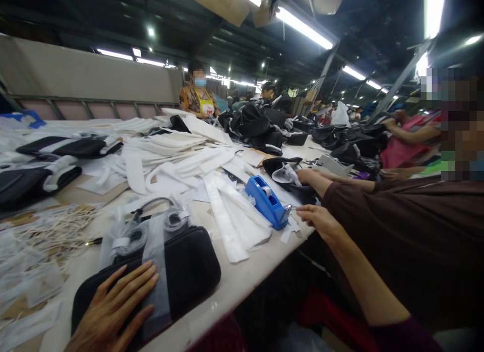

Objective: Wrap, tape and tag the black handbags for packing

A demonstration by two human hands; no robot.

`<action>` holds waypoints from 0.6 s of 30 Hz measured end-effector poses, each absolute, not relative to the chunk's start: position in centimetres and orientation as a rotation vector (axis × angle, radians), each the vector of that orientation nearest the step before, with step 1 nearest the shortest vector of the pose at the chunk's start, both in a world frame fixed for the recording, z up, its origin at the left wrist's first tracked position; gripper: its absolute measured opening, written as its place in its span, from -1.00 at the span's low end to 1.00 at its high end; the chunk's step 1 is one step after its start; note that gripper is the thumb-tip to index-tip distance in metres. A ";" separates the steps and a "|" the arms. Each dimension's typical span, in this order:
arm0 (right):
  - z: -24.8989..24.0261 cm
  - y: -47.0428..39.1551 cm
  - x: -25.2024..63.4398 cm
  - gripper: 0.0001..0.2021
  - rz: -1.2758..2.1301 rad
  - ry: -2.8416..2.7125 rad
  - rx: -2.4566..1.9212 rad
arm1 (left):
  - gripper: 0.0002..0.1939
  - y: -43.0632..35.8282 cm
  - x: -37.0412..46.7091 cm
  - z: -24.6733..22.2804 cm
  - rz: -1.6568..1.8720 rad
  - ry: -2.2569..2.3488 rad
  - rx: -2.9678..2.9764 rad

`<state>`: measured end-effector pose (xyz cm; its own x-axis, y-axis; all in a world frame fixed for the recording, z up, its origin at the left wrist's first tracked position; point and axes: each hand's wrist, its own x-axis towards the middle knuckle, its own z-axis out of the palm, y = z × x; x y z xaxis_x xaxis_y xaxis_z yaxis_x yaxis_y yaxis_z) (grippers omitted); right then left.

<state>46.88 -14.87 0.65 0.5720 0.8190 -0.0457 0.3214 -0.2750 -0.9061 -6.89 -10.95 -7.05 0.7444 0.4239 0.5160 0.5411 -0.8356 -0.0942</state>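
Note:
At the lower left, my left hand (pixel 117 306) lies flat with its fingers spread on a black case (pixel 194 271). A translucent white strip (pixel 157 251) wraps across the case, and plastic-covered handles (pixel 176 218) rise at its back edge. My right hand (pixel 321 222) reaches to the front end of a blue tape dispenser (pixel 268 200). Its thumb and forefinger are pressed together beside the dispenser's cutting edge; whatever lies between them is too small to make out.
White foam sheets (pixel 170 140) are heaped over the table (pixel 242 281). Black bags (pixel 41 178) lie at the left near loose cords (pixel 64 231). Close on the right, a person in a brown top (pixel 408 216) handles another black bag (pixel 283 175). A masked person (pixel 198 97) is across the table.

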 end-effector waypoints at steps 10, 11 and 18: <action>0.3 -15.4 45.4 -0.92 0.278 -1.059 -2.350 | -0.48 -11.7 -6.5 -6.0 -0.785 -0.793 -2.717; 1.3 -15.6 44.3 -0.89 0.197 -1.176 -2.376 | -0.49 -12.0 -6.4 -5.8 -0.770 -0.810 -2.726; 8.4 -10.6 27.5 -0.78 -0.247 -2.868 -1.407 | -0.59 -13.7 -5.9 -4.4 -0.703 -1.007 -2.858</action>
<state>27.50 -10.63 8.44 -0.6129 0.7901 0.0114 0.7804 0.6030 0.1654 -5.87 -13.66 -4.40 0.6884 0.5878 0.4251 0.6019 -0.7899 0.1176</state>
